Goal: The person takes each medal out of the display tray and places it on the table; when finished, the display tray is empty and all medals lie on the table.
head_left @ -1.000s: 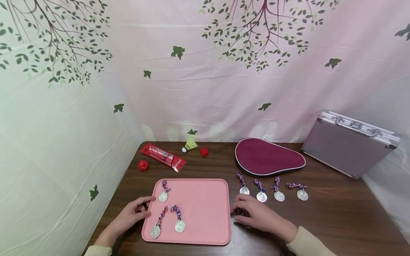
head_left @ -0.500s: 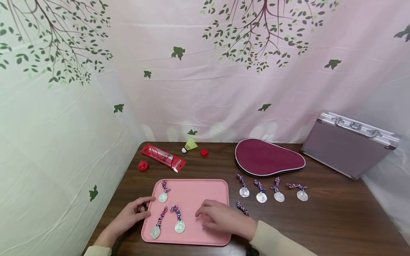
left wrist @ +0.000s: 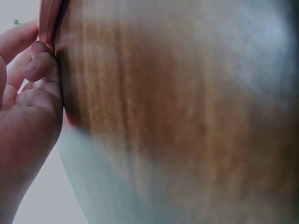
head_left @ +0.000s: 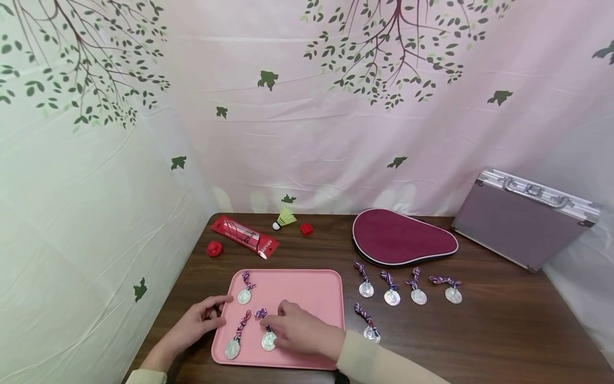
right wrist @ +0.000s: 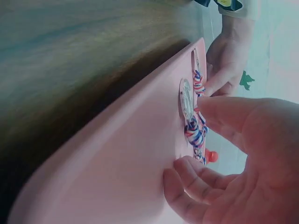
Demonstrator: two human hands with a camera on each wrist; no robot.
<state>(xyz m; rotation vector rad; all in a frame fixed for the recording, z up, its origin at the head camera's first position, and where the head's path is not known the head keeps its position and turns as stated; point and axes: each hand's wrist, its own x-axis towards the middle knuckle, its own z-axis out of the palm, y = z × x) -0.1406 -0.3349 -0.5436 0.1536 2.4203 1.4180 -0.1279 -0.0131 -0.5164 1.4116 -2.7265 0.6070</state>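
Observation:
A pink tray (head_left: 307, 290) lies on the table with three silver medals on knotted striped ribbons. One is at the upper left (head_left: 244, 296), another at the lower left (head_left: 232, 349), and the third, a middle medal (head_left: 268, 341), lies right of that. My right hand (head_left: 299, 330) reaches over this middle medal, its thumb and fingers apart on either side of the ribbon (right wrist: 195, 134), thumb tip right at it. My left hand (head_left: 196, 322) holds the tray's left rim, its thumb (left wrist: 39, 67) against the edge in the left wrist view.
Several more medals lie right of the tray, the nearest one (head_left: 371, 334) partly behind my sleeve. Behind them are a maroon paddle case (head_left: 403, 237) and a silver-edged case (head_left: 518, 224). A red package (head_left: 244, 236), shuttlecock (head_left: 284, 217), red block (head_left: 306, 229) and red rubber duck-like toy (head_left: 214, 249) stand behind the tray.
My right hand has left a medal on the table beside the tray and moved left across the tray to the middle medal. My left hand has stayed at the rim.

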